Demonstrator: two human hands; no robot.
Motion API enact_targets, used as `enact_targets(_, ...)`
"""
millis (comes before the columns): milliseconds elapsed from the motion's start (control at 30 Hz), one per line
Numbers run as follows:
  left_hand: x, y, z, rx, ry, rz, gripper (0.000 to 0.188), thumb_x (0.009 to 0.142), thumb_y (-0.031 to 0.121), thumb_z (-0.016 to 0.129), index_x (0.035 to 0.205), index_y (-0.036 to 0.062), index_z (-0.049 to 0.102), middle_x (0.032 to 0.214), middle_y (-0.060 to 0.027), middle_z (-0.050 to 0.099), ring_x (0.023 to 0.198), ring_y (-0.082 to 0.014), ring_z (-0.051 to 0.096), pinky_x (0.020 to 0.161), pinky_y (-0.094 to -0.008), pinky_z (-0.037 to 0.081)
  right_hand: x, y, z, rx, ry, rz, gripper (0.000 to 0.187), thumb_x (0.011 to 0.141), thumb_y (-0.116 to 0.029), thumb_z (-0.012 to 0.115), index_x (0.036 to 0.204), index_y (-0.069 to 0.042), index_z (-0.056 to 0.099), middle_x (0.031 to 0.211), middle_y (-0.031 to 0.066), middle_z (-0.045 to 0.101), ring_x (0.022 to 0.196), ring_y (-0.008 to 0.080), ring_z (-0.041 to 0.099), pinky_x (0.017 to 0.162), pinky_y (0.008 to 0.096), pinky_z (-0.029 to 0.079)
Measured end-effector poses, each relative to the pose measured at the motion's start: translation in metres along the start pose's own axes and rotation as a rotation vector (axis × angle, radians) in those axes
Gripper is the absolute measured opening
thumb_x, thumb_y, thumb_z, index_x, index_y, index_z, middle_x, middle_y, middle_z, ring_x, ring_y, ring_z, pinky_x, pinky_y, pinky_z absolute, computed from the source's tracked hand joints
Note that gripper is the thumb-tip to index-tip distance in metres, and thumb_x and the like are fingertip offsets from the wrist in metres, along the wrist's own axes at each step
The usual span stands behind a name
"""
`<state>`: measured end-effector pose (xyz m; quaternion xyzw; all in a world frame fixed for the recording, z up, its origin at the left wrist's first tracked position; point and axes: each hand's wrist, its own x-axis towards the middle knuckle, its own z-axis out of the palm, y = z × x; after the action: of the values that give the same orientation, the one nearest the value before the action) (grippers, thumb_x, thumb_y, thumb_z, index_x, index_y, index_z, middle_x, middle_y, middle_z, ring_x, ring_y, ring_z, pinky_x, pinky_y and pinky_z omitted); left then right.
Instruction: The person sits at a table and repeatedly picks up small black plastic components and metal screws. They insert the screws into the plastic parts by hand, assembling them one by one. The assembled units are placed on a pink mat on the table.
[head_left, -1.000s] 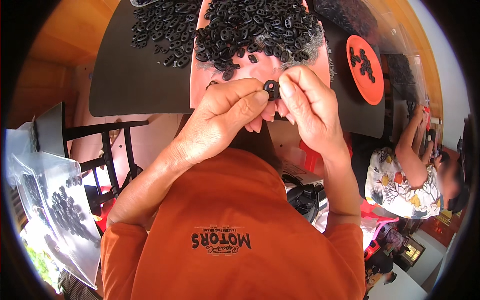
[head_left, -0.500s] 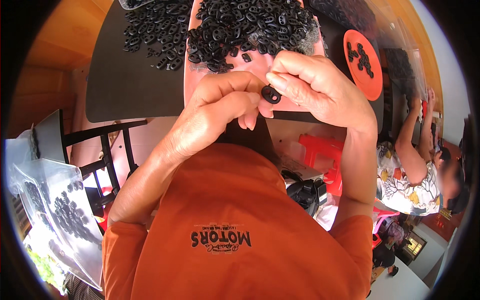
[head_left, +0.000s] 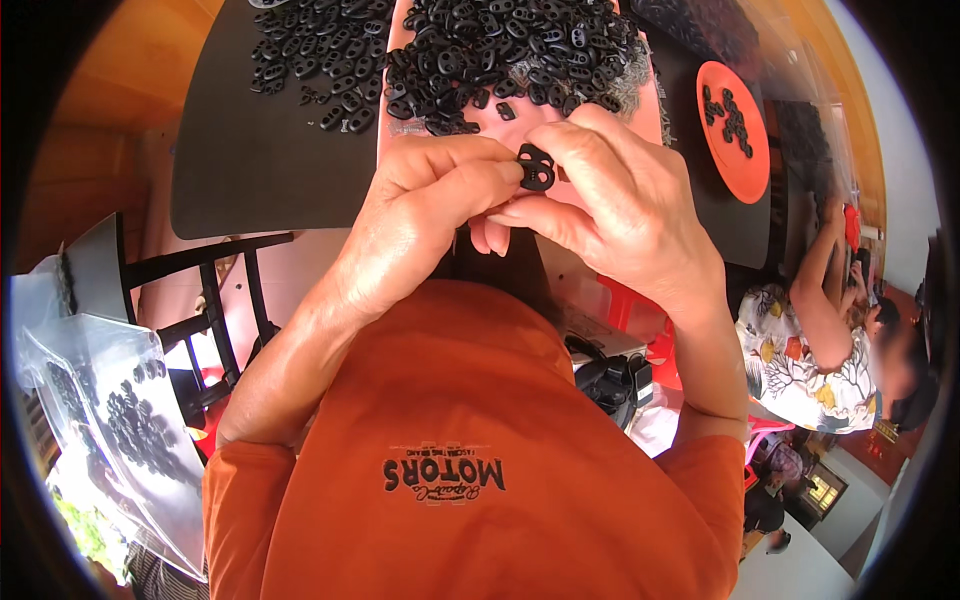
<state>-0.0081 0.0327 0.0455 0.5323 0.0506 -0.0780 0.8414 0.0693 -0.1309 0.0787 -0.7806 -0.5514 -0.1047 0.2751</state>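
Observation:
Above the near edge of the table, my left hand (head_left: 425,200) pinches a small black two-hole cord lock (head_left: 537,176) between thumb and fingers. My right hand (head_left: 625,190) curls around the same cord lock from the other side, its index finger at the top and its thumb below. Just beyond the hands, a heap of black cord lock parts (head_left: 480,60) covers a pink tray (head_left: 405,150). Small clear or silvery pieces (head_left: 625,85), perhaps springs, lie at the heap's right side.
More black parts (head_left: 330,50) are spread on the dark table (head_left: 260,170) at left. An orange-red plate (head_left: 742,175) with several black pieces stands at right. A plastic bag (head_left: 120,400) of parts is at lower left, beside a dark chair (head_left: 215,310). Another person (head_left: 810,350) sits at right.
My right hand has turned and its fingers have opened around the cord lock, the thumb now lower. The cord lock has tilted and moved slightly up in my left hand's pinch.

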Motion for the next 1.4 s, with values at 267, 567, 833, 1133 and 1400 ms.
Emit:
enact_targets(267, -0.009, 0.002, -0.002, 0.174, -0.017, 0.104, 0.022, 0.091, 0.008, 0.049, 0.074, -0.0029, 0.058, 0.064, -0.0008, 0.053, 0.057, -0.0055, 0.051, 0.052, -0.0209, 0.042, 0.000, 0.003, 0.012, 0.082, 0.005, -0.072, 0.029, 0.068, -0.011, 0.074, 0.088, -0.004, 0.054, 0.081, 0.0066, 0.057, 0.062, 0.0224, 0.060, 0.050, 0.0312, 0.048)
enact_targets(567, -0.007, 0.002, -0.005, 0.227, -0.026, 0.118, 0.023, 0.091, 0.010, 0.049, 0.076, -0.0035, 0.059, 0.064, -0.0013, 0.054, 0.057, -0.0062, 0.053, 0.052, -0.0209, 0.043, 0.000, 0.002, 0.015, 0.110, -0.010, 0.006, 0.031, 0.066, -0.010, 0.075, 0.087, -0.003, 0.053, 0.073, 0.0070, 0.056, 0.060, 0.0240, 0.058, 0.049, 0.0311, 0.047)
enact_targets(833, -0.008, 0.003, -0.006, 0.198, -0.041, 0.086, 0.022, 0.091, 0.009, 0.048, 0.077, -0.0037, 0.060, 0.064, -0.0024, 0.054, 0.058, -0.0064, 0.053, 0.052, -0.0216, 0.044, 0.003, 0.004, 0.016, 0.263, 0.039, -0.029, 0.031, 0.067, -0.008, 0.077, 0.087, 0.000, 0.055, 0.063, 0.0043, 0.045, 0.052, 0.0172, 0.046, 0.045, 0.0293, 0.037)
enact_targets(1133, -0.006, -0.002, -0.011, 0.193, -0.068, 0.069, 0.023, 0.091, 0.008, 0.047, 0.074, -0.0027, 0.059, 0.065, -0.0023, 0.054, 0.057, -0.0065, 0.051, 0.053, -0.0221, 0.043, -0.008, 0.002, 0.024, 0.165, 0.017, -0.036, 0.029, 0.070, -0.009, 0.075, 0.086, -0.001, 0.052, 0.065, 0.0065, 0.050, 0.052, 0.0181, 0.051, 0.045, 0.0282, 0.040)
enact_targets(1400, -0.007, -0.004, -0.020, 0.168, -0.072, -0.035, 0.025, 0.093, 0.015, 0.044, 0.100, -0.0040, 0.059, 0.067, -0.0016, 0.054, 0.060, -0.0069, 0.047, 0.054, -0.0217, 0.039, -0.004, -0.001, 0.006, 0.700, -0.246, 0.387, 0.015, 0.094, -0.013, 0.052, 0.087, 0.000, 0.051, 0.073, 0.0073, 0.060, 0.060, 0.0148, 0.055, 0.054, 0.0259, 0.043)
